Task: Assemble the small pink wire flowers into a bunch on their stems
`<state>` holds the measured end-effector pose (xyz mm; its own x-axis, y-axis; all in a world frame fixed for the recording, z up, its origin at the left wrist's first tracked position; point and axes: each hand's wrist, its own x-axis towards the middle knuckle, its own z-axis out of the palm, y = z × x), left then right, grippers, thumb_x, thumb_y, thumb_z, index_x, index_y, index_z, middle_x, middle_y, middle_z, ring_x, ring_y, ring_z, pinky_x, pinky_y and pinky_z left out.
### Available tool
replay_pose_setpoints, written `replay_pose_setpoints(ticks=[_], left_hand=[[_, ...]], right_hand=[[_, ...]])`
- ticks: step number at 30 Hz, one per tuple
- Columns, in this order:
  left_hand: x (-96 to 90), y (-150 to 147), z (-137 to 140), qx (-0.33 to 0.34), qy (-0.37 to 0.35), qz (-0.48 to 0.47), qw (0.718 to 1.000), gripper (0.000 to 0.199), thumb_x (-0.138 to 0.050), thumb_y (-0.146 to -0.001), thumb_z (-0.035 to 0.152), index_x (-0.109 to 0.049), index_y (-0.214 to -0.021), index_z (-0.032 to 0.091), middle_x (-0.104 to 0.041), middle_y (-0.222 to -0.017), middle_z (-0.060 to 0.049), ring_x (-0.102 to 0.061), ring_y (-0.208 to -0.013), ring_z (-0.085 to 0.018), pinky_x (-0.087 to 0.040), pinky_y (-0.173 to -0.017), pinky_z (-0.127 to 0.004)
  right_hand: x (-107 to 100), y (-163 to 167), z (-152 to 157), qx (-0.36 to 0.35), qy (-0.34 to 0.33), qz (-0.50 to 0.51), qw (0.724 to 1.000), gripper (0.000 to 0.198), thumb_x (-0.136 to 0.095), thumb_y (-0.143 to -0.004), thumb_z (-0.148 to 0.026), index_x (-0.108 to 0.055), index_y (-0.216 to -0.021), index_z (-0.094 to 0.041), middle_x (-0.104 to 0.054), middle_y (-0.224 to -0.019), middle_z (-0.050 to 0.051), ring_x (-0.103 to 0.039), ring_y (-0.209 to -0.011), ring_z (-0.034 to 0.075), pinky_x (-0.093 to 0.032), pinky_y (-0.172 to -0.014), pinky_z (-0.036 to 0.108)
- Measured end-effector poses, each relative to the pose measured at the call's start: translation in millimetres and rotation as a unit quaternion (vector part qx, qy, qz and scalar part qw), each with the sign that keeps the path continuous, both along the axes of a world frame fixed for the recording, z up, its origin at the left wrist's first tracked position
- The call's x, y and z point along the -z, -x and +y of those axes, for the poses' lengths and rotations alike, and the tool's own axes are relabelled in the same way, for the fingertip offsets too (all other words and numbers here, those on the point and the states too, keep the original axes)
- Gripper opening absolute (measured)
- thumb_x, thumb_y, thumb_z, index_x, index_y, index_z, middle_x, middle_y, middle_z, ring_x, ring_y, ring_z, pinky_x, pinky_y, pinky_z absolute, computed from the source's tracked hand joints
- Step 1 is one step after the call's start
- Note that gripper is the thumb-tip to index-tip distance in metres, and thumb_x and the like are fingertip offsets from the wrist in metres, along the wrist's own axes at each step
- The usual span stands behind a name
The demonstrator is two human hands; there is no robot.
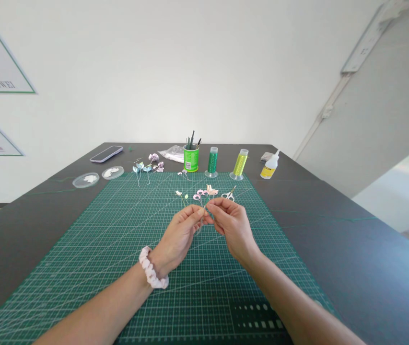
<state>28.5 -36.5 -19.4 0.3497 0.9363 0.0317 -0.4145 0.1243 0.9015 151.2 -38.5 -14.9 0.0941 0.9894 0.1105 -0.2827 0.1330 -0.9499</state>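
Observation:
Thumb and fingertips of my left hand [181, 230] are pinched together on the thin stems of a spray of pink flowers [211, 190]. Its loop-shaped pink petals and a pale peach blossom stand above my fingers, and the stem ends hang below them. Right beside it, my right hand [232, 224] is closed in a pinch at the same stems, where a bit of green thread shows. What exactly its fingertips grip is too small to make out. A small white flower on a stem [179, 193] and a tiny green leaf [186, 197] lie just beyond my left hand. White-handled scissors [228, 196] rest behind my right hand.
A green cutting mat [118, 249] covers the dark table [333, 230]. Along its far side stand a green tin of tools [191, 159], a green thread spool [213, 162], a yellow-green spool [240, 164] and a glue bottle [269, 166]. Blue flowers [143, 167], shallow dishes [86, 180] and a phone [106, 154] are left.

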Motion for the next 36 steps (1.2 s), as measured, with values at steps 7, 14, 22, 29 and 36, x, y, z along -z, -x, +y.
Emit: replay_pose_setpoints(ticks=[7, 14, 22, 29, 36], left_hand=[[0.9, 0.4, 0.3, 0.003, -0.001, 0.001, 1.0, 0.018, -0.065, -0.081, 0.03, -0.064, -0.069, 0.017, -0.062, -0.068, -0.002, -0.054, -0.071, -0.015, -0.041, -0.078, -0.03], [1.0, 1.3, 0.4, -0.006, 0.005, 0.009, 1.0, 0.018, -0.067, -0.08, 0.031, -0.063, -0.068, 0.018, -0.062, -0.069, -0.001, -0.055, -0.075, -0.016, -0.04, -0.081, -0.032], [1.5, -0.1, 0.3, -0.022, -0.001, 0.018, 1.0, 0.018, -0.069, -0.078, 0.031, -0.063, -0.068, 0.018, -0.063, -0.068, -0.001, -0.052, -0.071, -0.015, -0.039, -0.079, -0.031], [0.3, -0.7, 0.3, 0.0, -0.004, 0.006, 1.0, 0.021, -0.067, -0.08, 0.033, -0.063, -0.067, 0.017, -0.061, -0.068, -0.002, -0.055, -0.074, -0.017, -0.041, -0.084, -0.033], [-1.4, -0.7, -0.5, 0.007, -0.001, 0.005, 1.0, 0.02, -0.064, -0.082, 0.031, -0.063, -0.067, 0.017, -0.062, -0.068, -0.002, -0.056, -0.073, -0.017, -0.041, -0.084, -0.033]], right_hand=[[-0.4, -0.1, -1.2, -0.003, -0.003, 0.0, 1.0, 0.019, -0.072, -0.07, -0.033, -0.064, -0.066, -0.016, -0.052, -0.047, -0.005, -0.03, -0.036, 0.004, -0.019, -0.034, 0.019], [-0.3, -0.1, -0.3, 0.001, -0.003, -0.004, 1.0, 0.019, -0.072, -0.07, -0.033, -0.064, -0.067, -0.016, -0.051, -0.048, -0.006, -0.029, -0.037, 0.004, -0.019, -0.035, 0.02], [-0.6, 0.4, -0.4, 0.007, 0.003, 0.0, 1.0, 0.02, -0.072, -0.069, -0.034, -0.064, -0.066, -0.016, -0.051, -0.048, -0.006, -0.029, -0.037, 0.004, -0.018, -0.035, 0.02], [-1.8, 1.3, -0.5, -0.011, 0.003, 0.0, 1.0, 0.019, -0.071, -0.069, -0.034, -0.063, -0.067, -0.017, -0.052, -0.046, -0.006, -0.028, -0.037, 0.004, -0.018, -0.035, 0.02], [-2.5, 1.0, -0.6, -0.014, 0.003, -0.001, 1.0, 0.021, -0.072, -0.069, -0.035, -0.062, -0.065, -0.017, -0.051, -0.046, -0.006, -0.029, -0.037, 0.005, -0.019, -0.035, 0.02]])
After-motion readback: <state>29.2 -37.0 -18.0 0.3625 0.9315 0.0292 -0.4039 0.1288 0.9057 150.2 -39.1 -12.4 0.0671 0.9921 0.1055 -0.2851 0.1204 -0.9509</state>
